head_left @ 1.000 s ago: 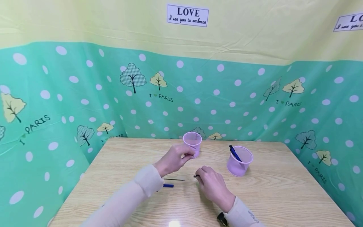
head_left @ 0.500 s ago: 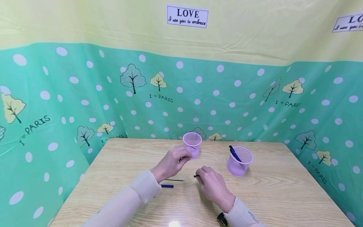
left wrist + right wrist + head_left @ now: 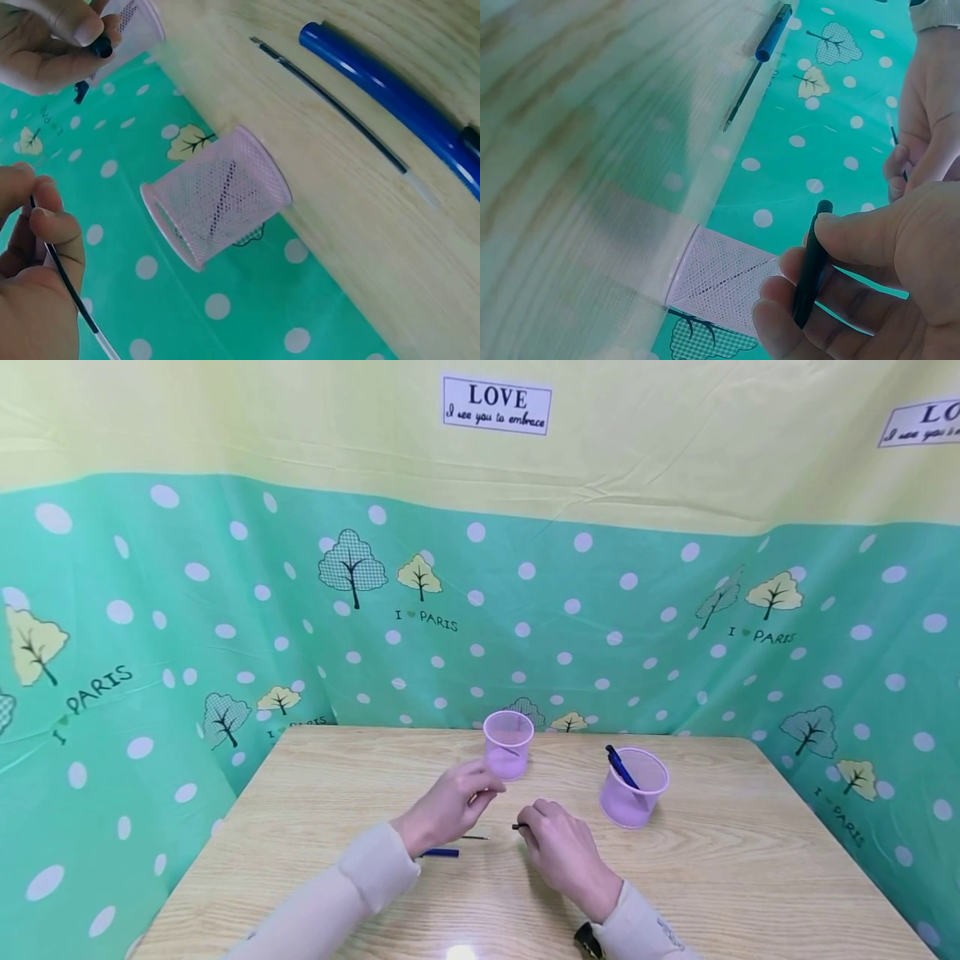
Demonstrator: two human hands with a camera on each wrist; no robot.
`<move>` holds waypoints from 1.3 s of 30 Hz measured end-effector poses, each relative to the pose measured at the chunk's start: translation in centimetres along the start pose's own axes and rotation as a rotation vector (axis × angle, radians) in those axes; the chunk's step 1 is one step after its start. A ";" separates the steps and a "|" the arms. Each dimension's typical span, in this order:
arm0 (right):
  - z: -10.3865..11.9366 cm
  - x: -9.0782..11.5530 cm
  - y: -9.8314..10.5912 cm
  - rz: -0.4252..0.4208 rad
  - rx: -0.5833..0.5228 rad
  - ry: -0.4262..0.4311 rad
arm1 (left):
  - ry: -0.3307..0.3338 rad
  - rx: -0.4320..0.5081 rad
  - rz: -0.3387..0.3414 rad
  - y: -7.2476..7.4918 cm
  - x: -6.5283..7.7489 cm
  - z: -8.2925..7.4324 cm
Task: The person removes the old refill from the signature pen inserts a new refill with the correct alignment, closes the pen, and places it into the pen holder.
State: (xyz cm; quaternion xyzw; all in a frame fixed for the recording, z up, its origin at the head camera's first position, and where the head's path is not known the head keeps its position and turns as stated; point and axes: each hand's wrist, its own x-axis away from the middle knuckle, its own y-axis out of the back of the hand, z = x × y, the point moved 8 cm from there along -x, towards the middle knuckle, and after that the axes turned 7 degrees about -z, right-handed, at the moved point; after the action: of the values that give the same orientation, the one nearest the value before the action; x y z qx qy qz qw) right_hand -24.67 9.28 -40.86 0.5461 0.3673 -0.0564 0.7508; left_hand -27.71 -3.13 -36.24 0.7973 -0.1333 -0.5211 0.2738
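My left hand (image 3: 452, 802) is near the middle of the table, pinching a thin dark pen refill (image 3: 71, 291) with a pale end between thumb and fingers. My right hand (image 3: 562, 847) stays to its right and grips a short black pen part (image 3: 811, 270), a tube with a narrower tip. Beyond the left hand stands a pink mesh cup (image 3: 508, 739). On the wood lie a second refill (image 3: 330, 97) and a blue pen barrel (image 3: 382, 86) with a black end, side by side and partly hidden by the left arm in the head view.
To the right, another pink mesh cup (image 3: 628, 802) holds a blue pen (image 3: 621, 767) leaning on its rim. A dark object (image 3: 588, 939) shows beside the right sleeve at the near side. Patterned green and yellow cloth (image 3: 480, 610) hangs behind the wooden table (image 3: 720, 860).
My left hand has drawn back from the far pink cup, toward me and slightly left, covering more of the refill on the table. The right hand keeps its place.
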 end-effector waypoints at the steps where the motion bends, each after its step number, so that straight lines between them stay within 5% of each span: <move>1: 0.0 0.0 0.0 0.001 0.001 0.000 | -0.001 -0.012 0.006 0.0 0.1 0.0; 17: -0.2 0.0 0.0 0.007 -0.006 -0.010 | 0.119 -0.106 0.127 -0.5 1.3 0.6; 25: -0.4 -0.1 0.1 0.012 -0.007 -0.021 | 0.072 -0.129 0.104 -0.4 1.8 0.3; 32: -0.4 -0.1 -0.1 0.016 -0.003 -0.021 | 0.143 -0.127 0.121 -0.5 2.5 1.0; 39: -0.3 0.0 -0.2 0.012 -0.004 -0.017 | 0.137 -0.158 0.120 -0.5 2.8 1.0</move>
State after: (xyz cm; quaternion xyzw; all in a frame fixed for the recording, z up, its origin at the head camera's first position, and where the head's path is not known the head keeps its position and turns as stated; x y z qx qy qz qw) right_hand -24.93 9.45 -41.04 0.5465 0.3577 -0.0557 0.7552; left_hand -27.44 -4.42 -38.99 0.7977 -0.1202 -0.4568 0.3749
